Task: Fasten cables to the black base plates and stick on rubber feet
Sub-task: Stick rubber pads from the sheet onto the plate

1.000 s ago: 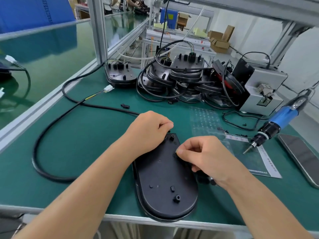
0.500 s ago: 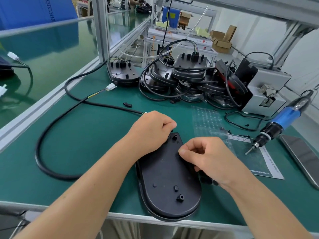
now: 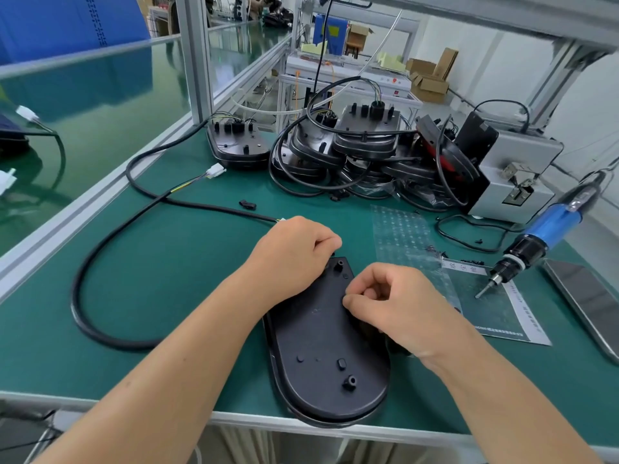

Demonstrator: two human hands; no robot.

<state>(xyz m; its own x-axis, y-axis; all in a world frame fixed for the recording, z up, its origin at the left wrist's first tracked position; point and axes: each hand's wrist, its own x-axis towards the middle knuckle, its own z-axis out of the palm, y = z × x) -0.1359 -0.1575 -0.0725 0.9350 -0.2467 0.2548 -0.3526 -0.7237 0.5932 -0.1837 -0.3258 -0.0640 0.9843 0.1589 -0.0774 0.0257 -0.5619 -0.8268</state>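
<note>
A black oval base plate (image 3: pixel 321 349) lies underside up at the table's near edge. My left hand (image 3: pixel 291 252) rests at the plate's far left corner with fingers curled. The thick black cable (image 3: pixel 100 252) runs up to this hand, and its end is hidden under it. My right hand (image 3: pixel 395 303) sits on the plate's right side. Its thumb and curled forefinger pinch something small and dark against the plate, and what it is stays hidden. A clear sheet of rubber feet (image 3: pixel 402 229) lies just beyond the plate to the right.
A blue electric screwdriver (image 3: pixel 549 229) hangs at the right above a printed sheet (image 3: pixel 502 316). Behind stand a pile of cabled base plates (image 3: pixel 365 149), a single plate (image 3: pixel 237 145) and a grey machine (image 3: pixel 512 182). A small black clip (image 3: pixel 248 205) and a white connector (image 3: pixel 216 170) lie left of centre.
Both hands stay on the plate. My right hand's forefinger has curled in a little more over the thumb. The view has shifted slightly.
</note>
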